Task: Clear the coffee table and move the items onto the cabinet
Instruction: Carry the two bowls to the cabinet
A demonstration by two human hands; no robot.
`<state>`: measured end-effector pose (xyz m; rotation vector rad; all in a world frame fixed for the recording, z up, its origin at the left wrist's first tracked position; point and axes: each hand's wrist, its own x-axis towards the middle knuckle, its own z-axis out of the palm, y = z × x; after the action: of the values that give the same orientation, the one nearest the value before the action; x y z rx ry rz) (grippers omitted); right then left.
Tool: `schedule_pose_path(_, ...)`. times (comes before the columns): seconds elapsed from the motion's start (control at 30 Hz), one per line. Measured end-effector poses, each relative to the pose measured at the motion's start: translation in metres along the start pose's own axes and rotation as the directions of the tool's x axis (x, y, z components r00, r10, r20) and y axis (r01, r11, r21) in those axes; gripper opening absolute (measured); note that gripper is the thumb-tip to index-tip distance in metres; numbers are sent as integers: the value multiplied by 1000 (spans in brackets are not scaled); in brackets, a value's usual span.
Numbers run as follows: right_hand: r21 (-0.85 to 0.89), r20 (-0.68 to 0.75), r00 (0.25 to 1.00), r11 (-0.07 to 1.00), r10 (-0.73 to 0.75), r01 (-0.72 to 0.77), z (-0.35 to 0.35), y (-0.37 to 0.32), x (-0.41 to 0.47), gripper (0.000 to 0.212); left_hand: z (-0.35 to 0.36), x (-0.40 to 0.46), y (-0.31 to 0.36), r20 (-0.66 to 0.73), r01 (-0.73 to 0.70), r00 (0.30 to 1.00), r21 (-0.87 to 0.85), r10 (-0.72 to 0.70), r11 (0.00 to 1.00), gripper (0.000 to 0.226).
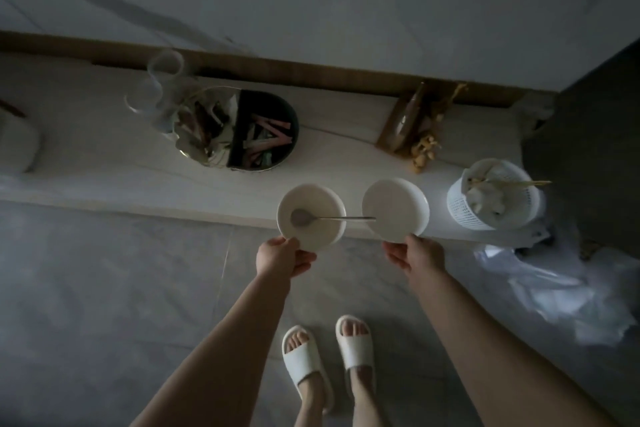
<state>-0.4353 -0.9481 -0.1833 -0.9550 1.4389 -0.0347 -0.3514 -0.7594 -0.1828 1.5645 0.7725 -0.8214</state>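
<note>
I'm looking down at both arms stretched toward the pale cabinet top (pixel 104 156). My left hand (pixel 282 258) pinches the near rim of a white bowl (pixel 311 215), thumb on top, fingers curled beneath. A metal spoon (pixel 325 218) lies inside, its handle poking right over the rim toward the second dish. My right hand (pixel 414 256) grips the near edge of a white plate (pixel 395 210), tilted a little. Both dishes sit side by side at the cabinet's front edge; whether they rest on it I can't tell. A white perforated basket (pixel 493 199) stands to the right, a round divided tray (pixel 239 130) farther back. White slippers (pixel 329 354) on the grey floor below.
</note>
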Motion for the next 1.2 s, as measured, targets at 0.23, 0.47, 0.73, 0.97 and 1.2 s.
schedule_pose_path(0.23, 11, -7, 998, 998, 61, -61, -7, -16, 58, 27, 50, 43, 15, 29, 24, 999, 74, -26, 997, 15)
schedule_pose_path(0.47, 0, 1, 995, 995, 103, -103, -8, -20, 114, 26, 102, 83, 14, 64, 108, 992, 69, -113, 992, 18)
schedule_pose_path(0.73, -10, -3, 986, 986, 168, -168, -5, -19, 152, 30, 131, 115, 9, 45, 150, 987, 93, -155, 984, 24)
schedule_pose_path(0.97, 13, 1, 980, 980, 198, -198, -3, -21, 165, 32, 145, 128, 7, 32, 179, 983, 71, -181, 981, 17)
schedule_pose_path(1.2, 7, 12, 979, 979, 202, -202, -3, -23, 176, 36, 154, 142, 3, 25, 172, 984, 79, -175, 982, 17)
